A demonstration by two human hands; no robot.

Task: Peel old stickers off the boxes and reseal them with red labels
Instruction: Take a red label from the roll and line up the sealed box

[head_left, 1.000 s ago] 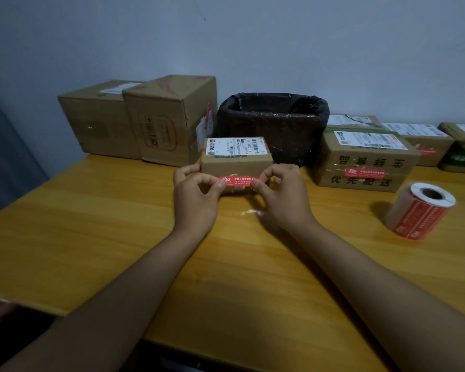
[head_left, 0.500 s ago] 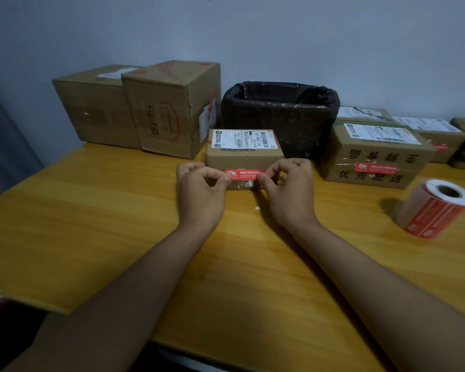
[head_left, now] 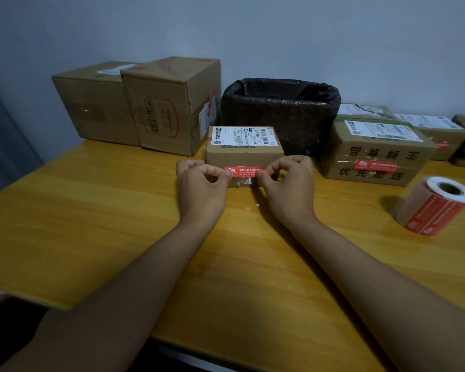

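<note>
A small cardboard box [head_left: 243, 157] with a white shipping label on top stands on the wooden table [head_left: 91, 224], in front of me. A red label [head_left: 244, 171] lies across its front face, over white sticker scraps. My left hand [head_left: 202, 187] pinches the label's left end between thumb and forefinger. My right hand [head_left: 287, 185] pinches the right end the same way. The roll of red labels [head_left: 436, 206] lies on its side at the right.
A bin lined with a black bag [head_left: 281, 114] stands behind the small box. Two big cartons [head_left: 156, 103] sit at the back left. A box with a red label on its front [head_left: 373, 154] and more parcels [head_left: 435, 130] line the back right.
The hands stay on the two ends of the red label against the box front. Only the camera view has shifted a little.
</note>
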